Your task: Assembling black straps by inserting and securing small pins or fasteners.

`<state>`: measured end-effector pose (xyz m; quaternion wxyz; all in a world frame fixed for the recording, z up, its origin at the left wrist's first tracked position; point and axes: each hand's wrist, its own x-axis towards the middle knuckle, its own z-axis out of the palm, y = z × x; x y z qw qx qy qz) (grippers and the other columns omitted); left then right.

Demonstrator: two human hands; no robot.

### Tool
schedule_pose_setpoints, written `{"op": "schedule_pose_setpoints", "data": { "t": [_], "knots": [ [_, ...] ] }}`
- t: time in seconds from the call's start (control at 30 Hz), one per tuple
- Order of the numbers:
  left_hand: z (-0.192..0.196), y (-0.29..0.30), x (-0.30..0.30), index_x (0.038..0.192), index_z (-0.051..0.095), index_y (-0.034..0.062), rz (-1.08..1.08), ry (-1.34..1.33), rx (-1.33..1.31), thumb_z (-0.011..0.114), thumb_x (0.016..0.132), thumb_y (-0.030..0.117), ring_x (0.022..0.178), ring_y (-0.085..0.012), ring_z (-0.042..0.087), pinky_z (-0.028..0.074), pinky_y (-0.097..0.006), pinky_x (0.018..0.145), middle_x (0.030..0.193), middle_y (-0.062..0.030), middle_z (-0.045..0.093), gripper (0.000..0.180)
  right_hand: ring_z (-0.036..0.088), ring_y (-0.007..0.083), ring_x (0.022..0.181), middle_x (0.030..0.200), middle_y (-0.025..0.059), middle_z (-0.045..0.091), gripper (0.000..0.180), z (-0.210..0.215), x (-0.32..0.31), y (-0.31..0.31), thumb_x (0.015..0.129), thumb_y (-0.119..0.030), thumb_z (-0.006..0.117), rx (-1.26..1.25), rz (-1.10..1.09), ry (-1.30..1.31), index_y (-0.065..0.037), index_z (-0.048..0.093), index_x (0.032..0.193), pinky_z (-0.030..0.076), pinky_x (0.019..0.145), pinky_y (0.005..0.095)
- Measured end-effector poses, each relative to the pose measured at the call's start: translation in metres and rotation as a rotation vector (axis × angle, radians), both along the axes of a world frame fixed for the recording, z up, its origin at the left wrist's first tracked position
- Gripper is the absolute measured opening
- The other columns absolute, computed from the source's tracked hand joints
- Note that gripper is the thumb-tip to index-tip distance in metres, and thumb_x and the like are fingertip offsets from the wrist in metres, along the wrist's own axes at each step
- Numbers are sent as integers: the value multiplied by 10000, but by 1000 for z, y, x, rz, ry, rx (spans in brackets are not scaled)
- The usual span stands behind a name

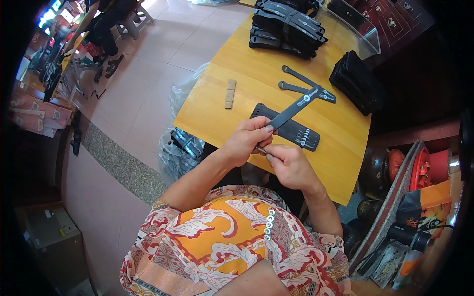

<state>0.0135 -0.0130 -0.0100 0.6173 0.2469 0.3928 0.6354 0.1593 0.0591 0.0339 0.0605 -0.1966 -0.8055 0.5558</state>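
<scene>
My left hand is closed on a dark grey strap with white print, which slants up and away to the right over the table. Close below it, my right hand pinches a thin dark piece between thumb and finger. Whether that piece is the strap's own lower end cannot be made out. Under the held strap lies a flat stack of dark straps with rounded ends and white marks. Two loose straps rest just beyond, partly covered by the held one.
On the yellow wooden table lies a narrow tan strip. Bundled straps are piled at the far end, with a black stack at the right edge. A clear plastic bag sits on the floor left. Another person sits far left.
</scene>
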Motion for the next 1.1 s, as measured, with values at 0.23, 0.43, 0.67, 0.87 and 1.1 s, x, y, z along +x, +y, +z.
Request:
{"op": "schedule_pose_setpoints", "data": {
  "t": [0.23, 0.43, 0.67, 0.87, 1.1],
  "knots": [
    [-3, 1, -10, 952, 554, 45, -62, -98, -36, 517, 897, 236, 544, -67, 423, 311, -199, 444, 663, -8, 494, 202, 586, 358, 648, 719, 174, 572, 170, -1, 6, -3, 765, -18, 520, 548, 23, 90, -12, 593, 918, 461, 569, 428],
    [-7, 6, -17, 928, 574, 12, -161, -242, -26, 525, 893, 255, 548, -114, 495, 374, -226, 445, 675, -65, 559, 251, 586, 343, 632, 707, 157, 567, 166, -2, 9, -3, 755, -12, 532, 592, 63, 127, -21, 578, 915, 457, 546, 424],
    [-7, 18, -8, 808, 553, 47, 39, -347, -118, 469, 918, 224, 436, -110, 427, 325, -239, 390, 578, -34, 521, 225, 582, 333, 606, 699, 149, 542, 253, -15, 9, -18, 740, -15, 556, 710, -52, 144, 6, 547, 991, 465, 509, 399],
    [-3, 21, -7, 852, 532, 52, 188, -316, -144, 471, 922, 223, 470, -95, 399, 304, -209, 418, 593, -22, 487, 196, 580, 341, 587, 720, 162, 542, 294, -25, 6, -35, 731, 0, 563, 736, -181, 146, 38, 532, 1021, 471, 506, 402],
    [3, 25, 5, 820, 530, 48, 392, -193, -128, 481, 927, 207, 457, -78, 382, 287, -201, 400, 591, -10, 477, 198, 583, 337, 580, 723, 173, 544, 311, -21, 6, -37, 730, 5, 561, 765, -191, 132, 53, 520, 1034, 477, 510, 392]
  ]
}}
